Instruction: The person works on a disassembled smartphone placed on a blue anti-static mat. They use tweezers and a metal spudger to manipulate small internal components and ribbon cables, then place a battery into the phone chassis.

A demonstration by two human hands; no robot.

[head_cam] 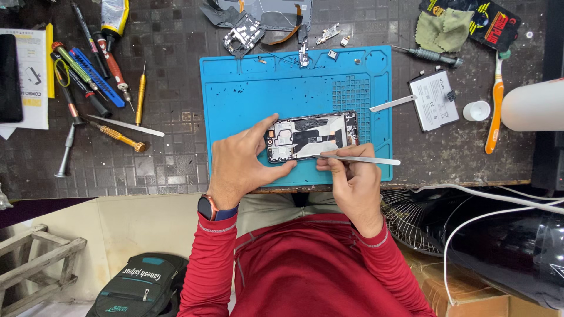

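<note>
Screwdrivers (88, 64) are scattered way off to the left of the left-hand grip, along with a yellow-handled driver (120, 137) and a flat metal pry tool (126, 125), all lying on the dark bench (170, 158). Left hand (238, 164) has its grip clamped on the left end of the opened phone (311, 137), thumb on the near edge and fingers curled over the far corner, so it's pinned flat. The phone sits on the blue repair mat (247, 94), back cover off, board and black flex cables showing.

Just right of that grip, the right hand (352, 176) has its fingers pinched together on a pair of metal tweezers (358, 159). The tweezers lie along the near edge of the phone, with the tips pointing left toward the left hand's thumb; can't tell if the tips are actually touching anything.

Up beyond both grips, at the far edge of the mat, there's a removed frame piece (242, 32) and small loose parts. Further right, off the mat, lie a metal spudger (392, 104), a white battery (433, 100), a small white cap (476, 110) and an orange toothbrush (496, 108).
</note>
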